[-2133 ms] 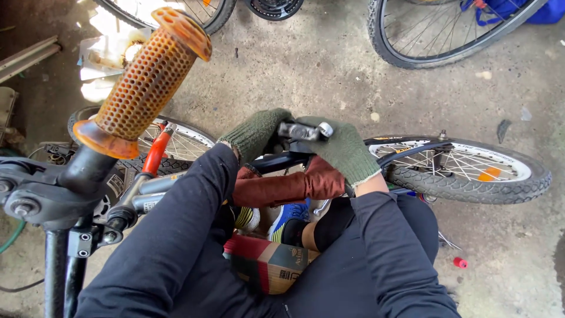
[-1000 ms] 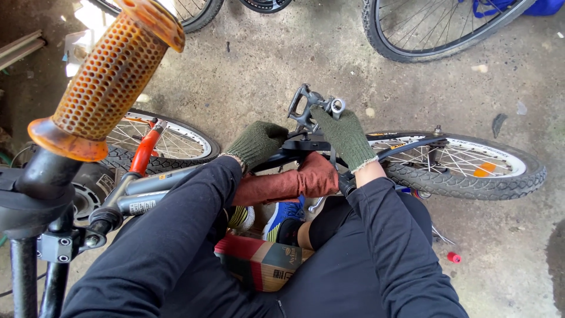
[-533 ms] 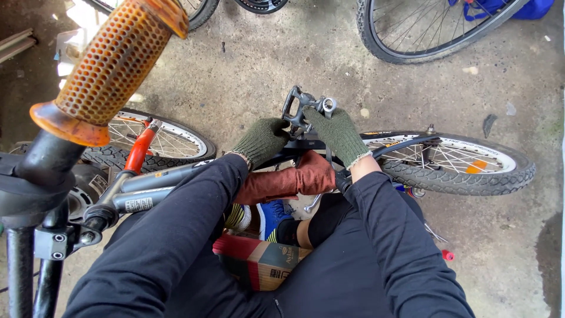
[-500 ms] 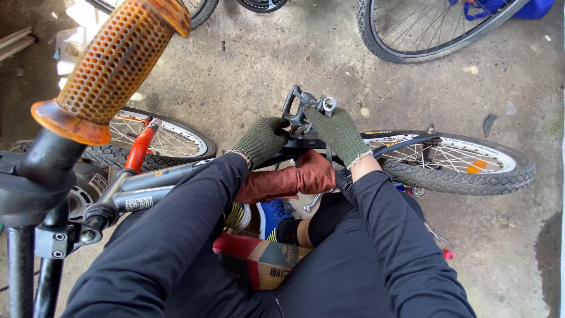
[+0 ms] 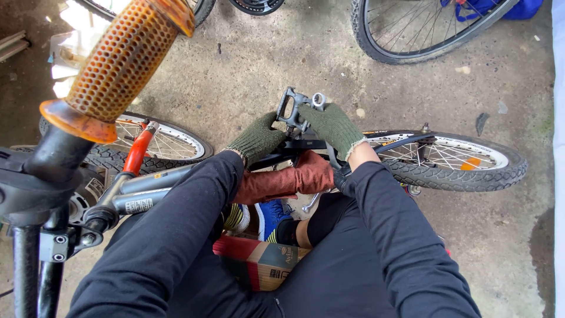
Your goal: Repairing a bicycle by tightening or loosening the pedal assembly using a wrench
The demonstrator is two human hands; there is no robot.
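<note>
1. Here, the left hand, in a green knit glove, is closed around the near side of a black bicycle pedal; judging by the pose, it steadies the pedal so it cannot spin.
2. The right hand, gloved the same way, pinches a silvery wrench against the pedal's far side; whether its ring end sits on a nut is hard to tell from this angle.
3. The pedal stands above the frame of a small bicycle lying on its side on the concrete floor, its rear wheel to the right and front wheel to the left.
4. A brown saddle lies just below the hands, between the person's dark sleeves.
5. An orange handlebar grip of another bicycle looms close to the camera at upper left.
6. A blue shoe and a cardboard box show beneath the arms.
</note>
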